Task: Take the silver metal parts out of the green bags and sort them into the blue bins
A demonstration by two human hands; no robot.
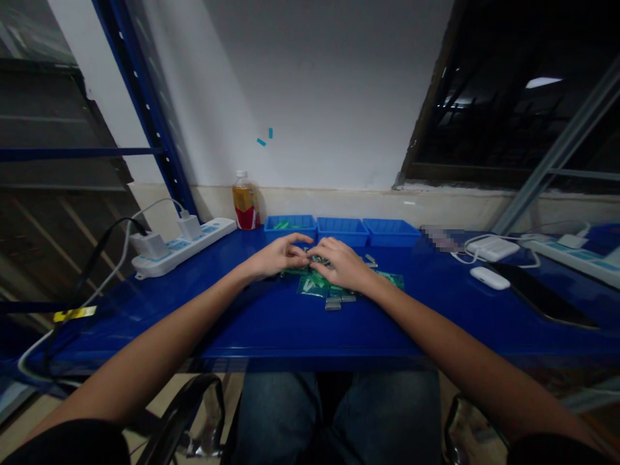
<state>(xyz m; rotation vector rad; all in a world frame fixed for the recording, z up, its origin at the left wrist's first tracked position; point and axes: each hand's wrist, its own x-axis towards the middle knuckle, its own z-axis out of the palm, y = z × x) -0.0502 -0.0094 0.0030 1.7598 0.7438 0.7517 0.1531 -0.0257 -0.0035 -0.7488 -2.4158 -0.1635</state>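
My left hand and my right hand meet over a small heap on the blue table. The left fingers are bent, their tips close to the right fingertips. My right fingers curl down over small pieces, some of them metallic. Whatever the fingertips hold is too small and too covered to name. Under and around the hands lie green pieces and clear greenish plastic bags. Small silvery metal blocks lie in front of the right hand, and more metal pieces lie behind it.
Three blue bins, a left one holding green pieces, a middle one and a right one, line the wall. Further left stand a drink bottle and a power strip. A white case and a phone lie right.
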